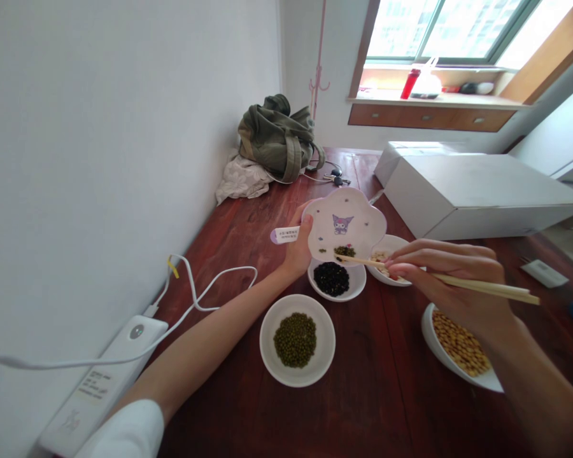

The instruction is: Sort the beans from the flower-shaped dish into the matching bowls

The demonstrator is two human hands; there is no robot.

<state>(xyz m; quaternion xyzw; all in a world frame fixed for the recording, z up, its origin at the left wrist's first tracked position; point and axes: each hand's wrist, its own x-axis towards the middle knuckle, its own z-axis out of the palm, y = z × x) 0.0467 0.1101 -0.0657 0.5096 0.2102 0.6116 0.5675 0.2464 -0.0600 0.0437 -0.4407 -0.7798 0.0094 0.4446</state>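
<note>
My left hand (300,245) grips a flower-shaped plate (325,222) by its left side, tilting it above the bowls. The plate bears a cartoon figure, and a small heap of green beans (346,252) lies at its lower edge. In my right hand (453,273) is a pair of chopsticks (487,286), their tips at that heap. Directly below the plate stands a white bowl of black beans (332,278). Closer to me is a bowl of green mung beans (295,340). Partly behind my right hand are a bowl with pale pieces (382,264) and a bowl of yellow soybeans (458,343).
A white power strip (109,381) with a cable lies along the left wall. At the back sit a green bag (279,140), a cloth (243,178) and keys (339,179). A large white box (496,191) occupies the right rear, with a small white object (545,273) in front.
</note>
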